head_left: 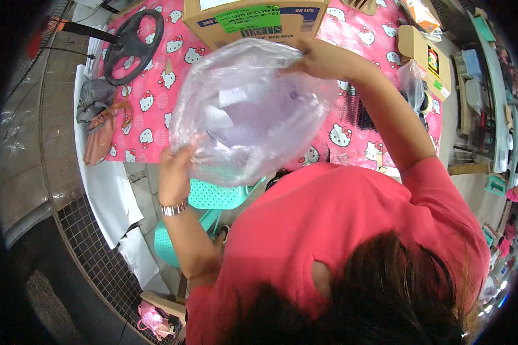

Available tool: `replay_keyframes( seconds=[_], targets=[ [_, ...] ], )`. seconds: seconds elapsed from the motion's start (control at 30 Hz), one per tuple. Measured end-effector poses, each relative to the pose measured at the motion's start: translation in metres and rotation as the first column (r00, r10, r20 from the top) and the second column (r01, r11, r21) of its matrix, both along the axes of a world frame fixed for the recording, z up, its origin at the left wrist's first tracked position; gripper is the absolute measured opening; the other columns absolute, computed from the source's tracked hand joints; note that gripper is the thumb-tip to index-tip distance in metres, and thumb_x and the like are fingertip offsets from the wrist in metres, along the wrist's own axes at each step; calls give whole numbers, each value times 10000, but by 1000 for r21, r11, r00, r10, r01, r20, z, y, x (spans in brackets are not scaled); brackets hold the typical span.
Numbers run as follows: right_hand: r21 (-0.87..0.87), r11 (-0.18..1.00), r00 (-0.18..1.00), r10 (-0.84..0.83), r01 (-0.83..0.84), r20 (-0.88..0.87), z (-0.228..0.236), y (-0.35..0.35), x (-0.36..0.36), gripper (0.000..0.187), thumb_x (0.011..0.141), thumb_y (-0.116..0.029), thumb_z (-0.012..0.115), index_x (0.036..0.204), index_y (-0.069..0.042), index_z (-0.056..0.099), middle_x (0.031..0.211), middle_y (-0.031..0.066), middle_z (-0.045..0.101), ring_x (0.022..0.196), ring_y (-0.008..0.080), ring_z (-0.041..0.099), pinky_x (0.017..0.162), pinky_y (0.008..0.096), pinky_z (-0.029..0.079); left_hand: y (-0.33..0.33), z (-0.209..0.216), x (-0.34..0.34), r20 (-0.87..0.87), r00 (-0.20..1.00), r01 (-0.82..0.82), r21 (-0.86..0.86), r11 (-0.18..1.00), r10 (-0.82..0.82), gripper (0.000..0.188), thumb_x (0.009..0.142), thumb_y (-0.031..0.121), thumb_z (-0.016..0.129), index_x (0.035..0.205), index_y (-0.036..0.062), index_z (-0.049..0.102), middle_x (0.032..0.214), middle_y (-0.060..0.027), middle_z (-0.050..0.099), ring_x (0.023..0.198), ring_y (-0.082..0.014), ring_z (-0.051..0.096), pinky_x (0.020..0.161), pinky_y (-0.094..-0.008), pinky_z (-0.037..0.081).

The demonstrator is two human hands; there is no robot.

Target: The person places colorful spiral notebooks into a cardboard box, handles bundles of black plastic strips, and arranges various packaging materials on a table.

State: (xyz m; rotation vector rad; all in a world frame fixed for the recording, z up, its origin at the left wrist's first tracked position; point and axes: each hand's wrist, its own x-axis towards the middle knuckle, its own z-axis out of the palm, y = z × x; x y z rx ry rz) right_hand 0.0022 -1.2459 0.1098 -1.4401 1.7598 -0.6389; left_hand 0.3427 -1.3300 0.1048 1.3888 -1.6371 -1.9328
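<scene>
A large clear plastic bag (213,155) is spread wide between my hands above the near edge of the table. Inside it lie lilac sheets or pieces (259,118) with white labels or slips (220,118); their exact kind is blurred by the plastic. My left hand (176,172) is closed on the bag's near left rim, a banded bracelet at its wrist. At the far right of the bag, my right hand (321,59) grips the rim, its fingertips partly hidden by plastic. Just beyond the bag stands a brown cardboard box (213,37) with a green label.
The table wears a pink patterned cover (155,123). On its left lie a black steering wheel (133,47) and a brown bag (101,135). To the right are an open cardboard box (429,60) and dark bristly items (358,112). A turquoise plastic stool (216,194) stands below the edge.
</scene>
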Motion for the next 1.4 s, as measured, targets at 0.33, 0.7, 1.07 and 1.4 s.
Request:
replay_keyframes(
  seconds=[0.33,0.7,1.07,1.4],
  targets=[
    [311,938,918,-253,154,307,-180,4,27,558,749,-324,650,1204,-26,528,1148,174,580,1070,266,540,913,348,409,-48,-127,35,173,938,312,-41,949,-301,329,828,245,591,1035,-7,631,966,-61,635,881,-165,556,825,-303,413],
    [23,928,927,-370,372,-53,-174,-11,89,598,671,-180,714,1181,-61,426,1128,214,546,1035,396,534,871,440,448,-139,-195,-27,443,857,514,-778,360,-264,301,788,195,590,1057,60,587,1069,-156,588,1011,-293,565,833,-422,465],
    [64,997,978,-34,48,-207,-198,-22,75,544,679,5,538,1208,-80,446,1119,201,540,983,381,561,802,431,477,-180,-209,-53,215,976,152,-589,793,-28,369,845,244,536,1146,31,546,1122,-161,584,960,-266,580,815,-364,448],
    [328,944,998,-7,-14,63,-184,-64,36,787,648,-140,591,1363,-32,280,1276,274,435,1118,389,496,911,409,433,-100,-200,6,-54,995,-91,-114,989,85,486,931,342,448,1243,-30,448,1170,-114,540,1080,-194,501,922,-305,384]
  ],
)
